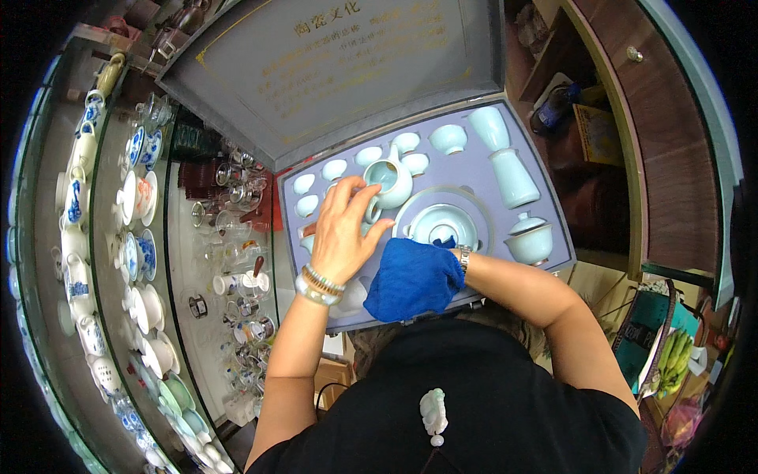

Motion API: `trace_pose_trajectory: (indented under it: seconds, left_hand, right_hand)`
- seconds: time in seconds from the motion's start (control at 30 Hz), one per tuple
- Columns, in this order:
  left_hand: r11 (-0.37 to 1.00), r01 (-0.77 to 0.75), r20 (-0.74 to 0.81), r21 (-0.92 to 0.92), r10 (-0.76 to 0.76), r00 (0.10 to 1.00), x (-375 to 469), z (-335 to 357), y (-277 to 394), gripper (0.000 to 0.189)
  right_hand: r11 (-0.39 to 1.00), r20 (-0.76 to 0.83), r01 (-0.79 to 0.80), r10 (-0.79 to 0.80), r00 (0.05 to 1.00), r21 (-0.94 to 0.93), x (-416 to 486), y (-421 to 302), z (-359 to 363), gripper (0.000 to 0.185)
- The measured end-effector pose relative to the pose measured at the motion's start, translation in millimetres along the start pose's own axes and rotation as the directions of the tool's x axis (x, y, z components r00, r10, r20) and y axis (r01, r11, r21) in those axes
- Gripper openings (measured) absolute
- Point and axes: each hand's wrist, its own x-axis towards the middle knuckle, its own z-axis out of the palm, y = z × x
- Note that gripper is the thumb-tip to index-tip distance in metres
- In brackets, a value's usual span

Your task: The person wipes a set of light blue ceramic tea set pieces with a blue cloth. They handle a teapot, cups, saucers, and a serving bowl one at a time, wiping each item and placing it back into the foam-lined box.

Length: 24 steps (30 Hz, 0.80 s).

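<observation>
An open case with a grey-lavender foam insert (367,279) lies before me, holding a pale celadon tea set. My left hand (345,228), fingers apart, is at the handle of a small pitcher (397,186); whether it touches is unclear. My right hand is hidden under a blue cloth (411,281) that it holds, beside a round lidded pot or bowl (444,224) in the insert. Several small cups, such as one (334,170), fill the left and back recesses. On the right sit two tall vessels (515,178) and a lidded gaiwan (530,240).
The case's raised grey lid (355,71) bears gold writing. Glass shelves of teaware, including a white gaiwan (137,198) and glass pots (237,222), stand on the left. To the right are a wooden cabinet (669,136), a bottle (553,106) and green bananas (674,358).
</observation>
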Motion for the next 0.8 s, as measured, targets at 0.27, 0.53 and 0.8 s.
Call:
trace_pose_trajectory:
  seconds: [0.27, 0.53, 0.8]
  left_hand:
    - [0.936, -0.314, 0.237, 0.156, 0.274, 0.932, 41.0, -1.1, -36.5, 0.035]
    - [0.958, -0.272, 0.293, 0.087, 0.236, 0.927, 19.7, -25.7, -42.6, 0.02]
    - [0.911, 0.319, 0.028, 0.261, -0.337, 0.941, -100.0, -98.0, 24.4, 0.024]
  right_hand:
    - [0.942, -0.083, -0.099, 0.131, 0.988, 0.32, -4.4, 10.4, 12.4, 0.027]
    - [1.0, 0.078, 0.02, -0.02, 0.997, -0.004, -2.7, -11.9, -21.5, 0.024]
    - [0.712, -0.207, -0.21, 0.093, 0.974, -0.67, -10.1, -31.9, -80.0, 0.061]
